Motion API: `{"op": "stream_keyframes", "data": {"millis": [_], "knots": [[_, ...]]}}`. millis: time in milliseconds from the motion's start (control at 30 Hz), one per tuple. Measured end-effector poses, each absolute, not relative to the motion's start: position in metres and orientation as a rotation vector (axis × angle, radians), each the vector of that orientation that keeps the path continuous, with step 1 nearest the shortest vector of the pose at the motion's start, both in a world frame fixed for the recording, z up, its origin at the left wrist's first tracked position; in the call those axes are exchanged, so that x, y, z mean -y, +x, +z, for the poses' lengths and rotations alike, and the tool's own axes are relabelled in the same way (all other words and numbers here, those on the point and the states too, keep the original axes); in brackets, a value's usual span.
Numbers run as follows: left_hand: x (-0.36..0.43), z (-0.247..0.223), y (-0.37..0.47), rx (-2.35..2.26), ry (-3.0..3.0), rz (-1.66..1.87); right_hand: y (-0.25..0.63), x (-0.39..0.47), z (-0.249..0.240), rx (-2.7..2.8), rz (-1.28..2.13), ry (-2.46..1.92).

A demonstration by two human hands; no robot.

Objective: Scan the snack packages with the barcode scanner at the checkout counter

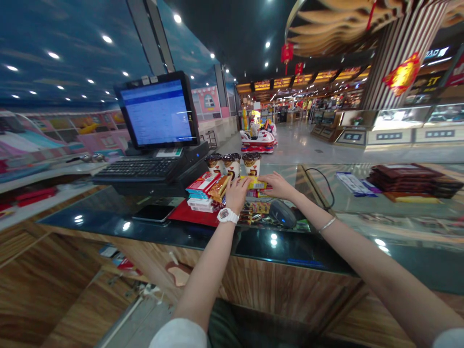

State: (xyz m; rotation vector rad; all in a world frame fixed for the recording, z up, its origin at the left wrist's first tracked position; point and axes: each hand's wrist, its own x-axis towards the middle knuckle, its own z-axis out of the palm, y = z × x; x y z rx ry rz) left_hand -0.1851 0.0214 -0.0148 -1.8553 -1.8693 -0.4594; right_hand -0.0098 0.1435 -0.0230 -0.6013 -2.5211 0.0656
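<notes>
My left hand, with a white watch at the wrist, reaches over the counter beside a golden-brown snack pack. To its right, my right hand has its fingers at the end of a yellow packet. The packet lies between both hands, and the left fingertips touch its near end. Three lidded cups stand in a row just behind. Left of my left hand are stacked red and blue boxes and white boxes, on a red sheet.
A monitor and keyboard stand at the left, with a phone in front. A black mouse lies below my right hand. Dark brown packs are piled at the right, past a black cable.
</notes>
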Motion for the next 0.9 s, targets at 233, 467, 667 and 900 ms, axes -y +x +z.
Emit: {"op": "stream_keyframes", "data": {"millis": [233, 467, 667, 900], "knots": [[-0.015, -0.002, -0.172, 1.784, -1.838, -0.556, 0.017, -0.135, 0.000, 2.431, -0.012, -0.504], [-0.015, 0.007, -0.151, 1.657, -1.949, -0.517, 0.057, -0.118, 0.004, 2.356, -0.172, -0.546], [-0.034, 0.014, -0.122, 1.476, -2.004, -0.496, 0.094, -0.124, -0.003, 2.201, -0.303, -0.612], [-0.071, 0.028, -0.081, 1.246, -1.982, -0.668, 0.127, -0.136, -0.001, 1.946, -0.373, -0.638]]}}
